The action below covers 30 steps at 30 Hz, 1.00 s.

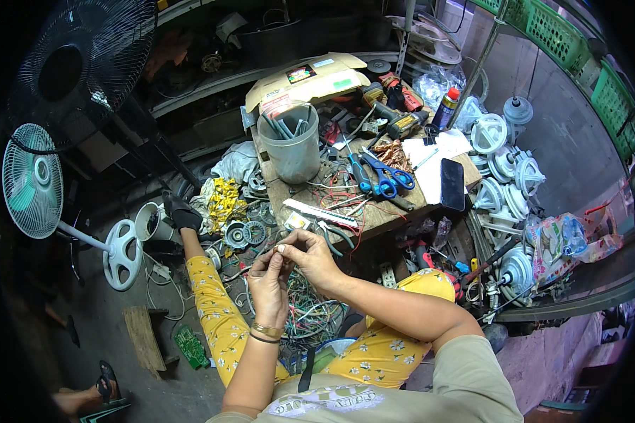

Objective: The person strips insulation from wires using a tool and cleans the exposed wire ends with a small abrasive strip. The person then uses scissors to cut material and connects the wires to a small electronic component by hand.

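My left hand (268, 285) and my right hand (310, 261) meet over the lap, fingertips pinched together on something too small or hidden to make out. Just beyond them lie grey-handled pliers (335, 236) and a long white strip tool (319, 213) at the edge of the cluttered wooden workbench (416, 211). Blue-handled scissors (391, 173), a screwdriver (360, 171), a black phone (451, 183), a plastic bucket (289, 158) and loose red wires (374, 211) are also on it. A tangle of coloured wires (310, 317) lies below my hands, between my legs.
At left are standing fans (32, 180) and a small wooden stool (143, 338) beside a green circuit board (192, 347). Another person's foot (106, 384) shows at lower left. On the right are piled white plastic fan parts (508, 183), green baskets (557, 39) and cordless drills (402, 123).
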Tool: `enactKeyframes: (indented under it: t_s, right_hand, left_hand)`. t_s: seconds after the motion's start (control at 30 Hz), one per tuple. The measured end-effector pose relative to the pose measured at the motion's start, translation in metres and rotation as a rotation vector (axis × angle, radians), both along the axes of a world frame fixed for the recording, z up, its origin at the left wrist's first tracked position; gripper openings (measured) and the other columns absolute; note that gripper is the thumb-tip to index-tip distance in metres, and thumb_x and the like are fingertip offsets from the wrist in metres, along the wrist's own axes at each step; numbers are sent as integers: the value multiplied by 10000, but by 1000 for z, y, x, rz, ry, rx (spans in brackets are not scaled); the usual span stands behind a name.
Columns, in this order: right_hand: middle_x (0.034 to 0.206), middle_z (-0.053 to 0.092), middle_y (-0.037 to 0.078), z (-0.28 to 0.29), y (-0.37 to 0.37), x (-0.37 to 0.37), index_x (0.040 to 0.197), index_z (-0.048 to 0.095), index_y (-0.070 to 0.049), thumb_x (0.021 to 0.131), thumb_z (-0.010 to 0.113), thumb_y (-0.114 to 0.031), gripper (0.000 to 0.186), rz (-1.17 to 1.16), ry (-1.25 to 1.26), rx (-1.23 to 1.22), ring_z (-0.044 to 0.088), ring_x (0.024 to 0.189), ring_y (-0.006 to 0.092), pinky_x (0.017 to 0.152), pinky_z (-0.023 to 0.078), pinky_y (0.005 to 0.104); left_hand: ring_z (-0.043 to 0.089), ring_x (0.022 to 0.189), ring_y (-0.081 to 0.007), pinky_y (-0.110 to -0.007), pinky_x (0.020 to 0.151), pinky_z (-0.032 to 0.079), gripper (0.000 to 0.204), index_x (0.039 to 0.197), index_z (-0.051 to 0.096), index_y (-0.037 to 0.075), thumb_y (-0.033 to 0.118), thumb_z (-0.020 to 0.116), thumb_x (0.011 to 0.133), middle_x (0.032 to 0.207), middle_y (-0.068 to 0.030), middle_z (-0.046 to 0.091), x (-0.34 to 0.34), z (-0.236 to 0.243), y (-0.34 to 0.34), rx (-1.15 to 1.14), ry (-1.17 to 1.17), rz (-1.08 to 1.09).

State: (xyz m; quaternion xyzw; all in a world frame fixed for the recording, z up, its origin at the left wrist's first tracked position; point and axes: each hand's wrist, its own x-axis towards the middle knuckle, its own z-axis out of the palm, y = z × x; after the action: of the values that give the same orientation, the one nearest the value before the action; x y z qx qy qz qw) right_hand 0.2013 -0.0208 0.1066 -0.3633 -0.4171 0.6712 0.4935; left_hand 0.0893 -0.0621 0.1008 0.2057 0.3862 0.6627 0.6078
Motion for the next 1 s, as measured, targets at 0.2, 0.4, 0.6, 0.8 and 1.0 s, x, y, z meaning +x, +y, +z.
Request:
enactKeyframes:
  t_s: [0.2, 0.4, 0.6, 0.8, 1.0]
  right_hand:
    - [938, 634, 111, 44, 24, 39, 1134, 606, -64, 776, 677, -90, 366, 349, -550, 823, 620, 846, 252, 750, 496, 352]
    - [924, 640, 79, 54, 18, 48, 889, 656, -93, 754, 696, -226, 193, 346, -774, 1218, 630, 844, 269, 678, 520, 362]
    - [845, 614, 42, 50, 5, 40, 797, 638, -92, 752, 686, -201, 127, 233, -808, 1262, 607, 761, 231, 625, 514, 347]
    - [671, 570, 49, 43, 4, 32, 785, 626, -54, 816, 652, -165, 118, 173, -743, 803, 573, 604, 212, 564, 481, 314]
    - [596, 438, -40, 39, 5, 22, 796, 488, -126, 955, 490, -340, 267, 643, 443, -501, 355, 481, 48, 398, 237, 195]
  left_hand:
    - [626, 765, -125, -387, 876, 532, 155, 1014, 637, 47, 86, 641, 864, 836, -25, 649, -37, 27, 4, -205, -229, -520]
    - [583, 781, -106, -410, 892, 495, 210, 964, 640, 41, 172, 709, 815, 805, 12, 580, -59, 34, 11, -259, -11, -890]
    - [584, 780, -106, -356, 825, 513, 169, 889, 638, 9, 133, 722, 810, 804, 0, 606, -74, 38, 21, -218, 414, -965]
    - [568, 771, -276, -383, 736, 500, 138, 806, 628, 81, 17, 670, 690, 846, -53, 613, -57, 74, 20, 782, 1717, -362]
    - [596, 820, -249, -367, 746, 497, 143, 819, 608, 65, 20, 642, 687, 865, -50, 635, -53, 86, 45, 1108, 1768, -71]
